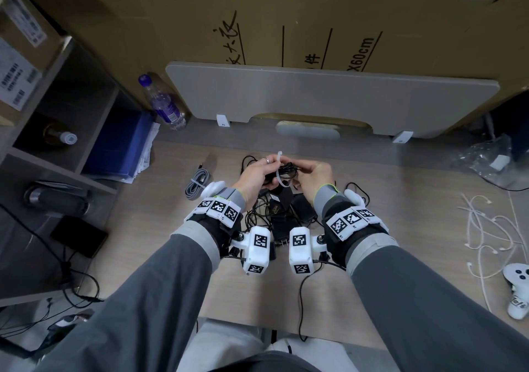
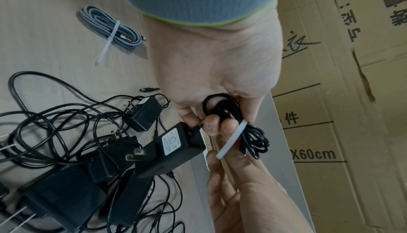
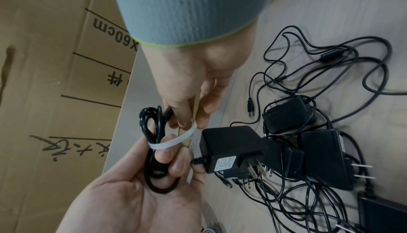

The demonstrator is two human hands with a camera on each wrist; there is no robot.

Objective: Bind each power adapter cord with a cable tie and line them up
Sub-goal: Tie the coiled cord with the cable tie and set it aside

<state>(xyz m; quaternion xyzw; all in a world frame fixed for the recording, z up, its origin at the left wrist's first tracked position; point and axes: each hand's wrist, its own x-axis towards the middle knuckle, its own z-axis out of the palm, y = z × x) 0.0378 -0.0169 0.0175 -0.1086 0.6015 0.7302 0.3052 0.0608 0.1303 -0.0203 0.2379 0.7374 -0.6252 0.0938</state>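
Above the desk my left hand (image 1: pixel 259 171) (image 2: pixel 218 123) grips a coiled black adapter cord (image 1: pixel 287 168) (image 2: pixel 222 108) (image 3: pixel 154 149). Its black power adapter (image 2: pixel 176 142) (image 3: pixel 229 148) hangs from the coil, just over the pile. A white cable tie (image 1: pixel 279 168) (image 2: pixel 231 139) (image 3: pixel 176 141) loops around the coil. My right hand (image 1: pixel 312 172) (image 3: pixel 189 120) pinches the tie's free end between thumb and finger. The tie's head sticks up above the left hand. Below both hands lies a tangled pile of black adapters (image 1: pixel 283 214) (image 2: pixel 66 176) (image 3: pixel 319 149).
A grey braided cable (image 1: pixel 196 184) (image 2: pixel 112 26), bound with a white tie, lies left of the pile. Loose white ties (image 1: pixel 486 228) and a white controller (image 1: pixel 518 291) are at the right. A bottle (image 1: pixel 164 102) and a grey panel (image 1: pixel 329 97) stand behind, before cardboard.
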